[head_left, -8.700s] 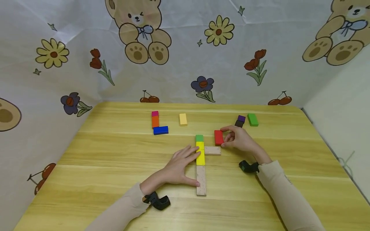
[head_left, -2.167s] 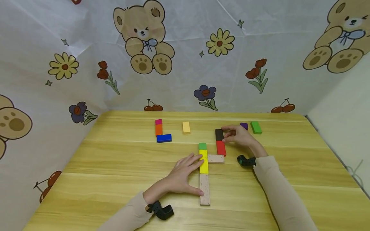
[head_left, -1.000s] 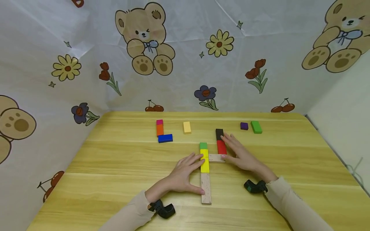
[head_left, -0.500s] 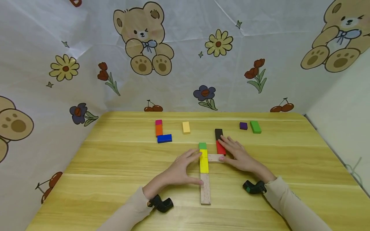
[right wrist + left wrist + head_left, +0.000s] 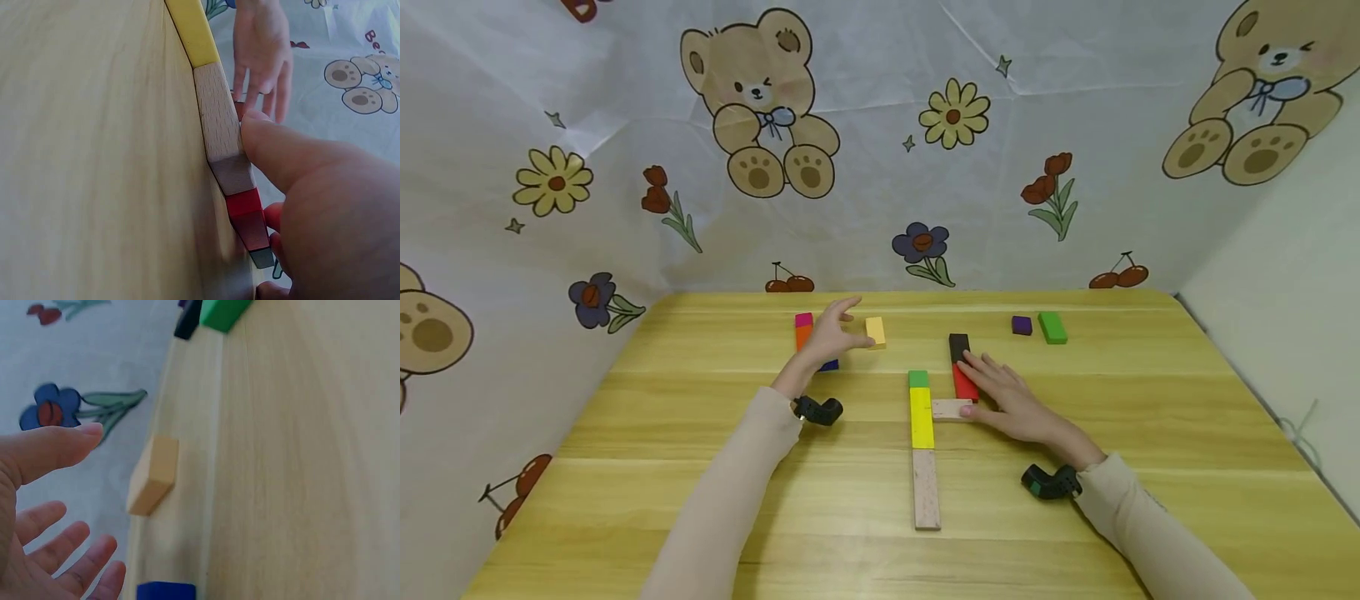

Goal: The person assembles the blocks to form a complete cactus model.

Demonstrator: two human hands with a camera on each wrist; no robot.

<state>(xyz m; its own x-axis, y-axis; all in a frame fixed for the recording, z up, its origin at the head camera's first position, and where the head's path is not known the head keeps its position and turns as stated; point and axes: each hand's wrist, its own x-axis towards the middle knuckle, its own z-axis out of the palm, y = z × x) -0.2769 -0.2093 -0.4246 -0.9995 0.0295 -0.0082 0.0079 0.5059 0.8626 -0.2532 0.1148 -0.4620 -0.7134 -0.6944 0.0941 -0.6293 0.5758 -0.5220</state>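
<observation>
My left hand (image 5: 829,337) is over the far left of the table, its thumb and fingers spread with nothing between them. Right beside its thumb tip is a pale yellow block (image 5: 876,332); the left wrist view shows this block (image 5: 154,475) apart from the fingers. Partly hidden behind that hand are an orange block (image 5: 803,333) and a blue block (image 5: 830,365). My right hand (image 5: 1018,408) rests its fingertips on a red block (image 5: 964,383) and its thumb on a short plain wooden block (image 5: 951,409). A black block (image 5: 958,347) adjoins the red one's far end.
A column of a green block (image 5: 918,379), yellow blocks (image 5: 922,418) and a long plain wooden block (image 5: 926,490) lies mid-table. A purple block (image 5: 1022,326) and a bright green block (image 5: 1052,327) lie far right. A magenta block (image 5: 803,319) touches the orange one.
The red block came to the short plain block, and the black block was set beyond it. My left hand left the column and moved far left; my right hand now rests on the blocks.
</observation>
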